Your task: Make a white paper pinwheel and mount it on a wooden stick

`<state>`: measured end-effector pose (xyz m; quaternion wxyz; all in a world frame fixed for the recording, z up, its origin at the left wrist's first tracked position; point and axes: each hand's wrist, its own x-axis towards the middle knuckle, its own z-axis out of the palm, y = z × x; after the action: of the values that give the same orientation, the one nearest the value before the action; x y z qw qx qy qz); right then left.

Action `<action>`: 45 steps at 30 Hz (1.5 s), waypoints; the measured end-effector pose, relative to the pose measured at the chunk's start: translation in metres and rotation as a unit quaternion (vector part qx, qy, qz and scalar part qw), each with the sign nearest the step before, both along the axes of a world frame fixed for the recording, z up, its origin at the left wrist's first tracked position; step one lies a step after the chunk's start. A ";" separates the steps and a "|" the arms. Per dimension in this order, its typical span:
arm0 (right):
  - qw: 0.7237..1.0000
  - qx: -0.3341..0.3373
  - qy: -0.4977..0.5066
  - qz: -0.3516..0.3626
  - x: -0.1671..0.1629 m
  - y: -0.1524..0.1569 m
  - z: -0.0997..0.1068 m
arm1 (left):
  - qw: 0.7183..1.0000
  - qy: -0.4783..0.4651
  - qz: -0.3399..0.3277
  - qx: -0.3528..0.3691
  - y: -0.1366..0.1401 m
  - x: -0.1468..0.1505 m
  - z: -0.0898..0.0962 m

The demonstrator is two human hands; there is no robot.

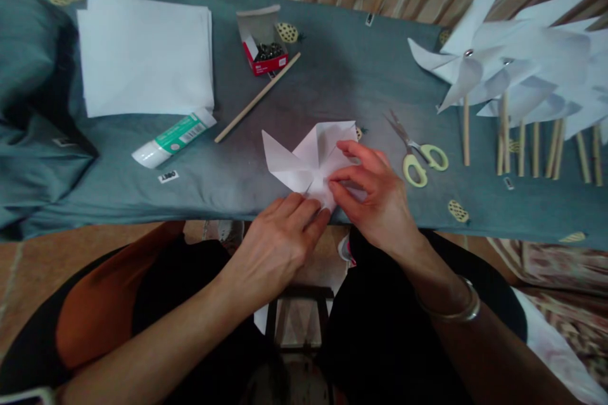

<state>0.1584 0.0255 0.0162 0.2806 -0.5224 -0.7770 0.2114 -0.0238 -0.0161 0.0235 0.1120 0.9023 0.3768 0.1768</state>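
Note:
A white paper pinwheel [304,155] lies near the front edge of the table, its blades folded toward the centre. My left hand [284,233] grips its lower edge, fingers bent over the paper. From the right, my right hand [373,193] pinches the paper near the middle with thumb and forefinger, the other fingers curled over the right blades and hiding part of them. Beyond the pinwheel, a wooden stick [258,98] lies slanted. Scissors [415,155] with pale yellow-green handles rest right of my right hand.
A stack of white paper [147,54] lies at the left, with a glue tube [174,138] below it. An open red box [266,63] holds small metal pieces. Several finished pinwheels [513,57] on sticks are heaped at the right. A grey-green cloth [342,69] covers the table.

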 end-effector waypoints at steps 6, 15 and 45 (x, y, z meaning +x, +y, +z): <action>0.998 0.051 -0.044 -0.007 -0.005 -0.001 -0.002 | 1.000 -0.006 0.005 -0.014 -0.001 0.000 0.001; 0.999 0.015 -0.045 -0.005 -0.007 -0.001 0.000 | 0.999 0.008 0.006 -0.038 0.000 0.000 0.004; 0.999 0.026 -0.045 -0.008 -0.011 0.000 -0.002 | 0.999 0.003 0.003 -0.052 0.000 -0.002 0.005</action>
<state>0.1472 0.0255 0.0144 0.2605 -0.5300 -0.7898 0.1656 -0.0254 -0.0164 0.0288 0.1569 0.8946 0.3888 0.1547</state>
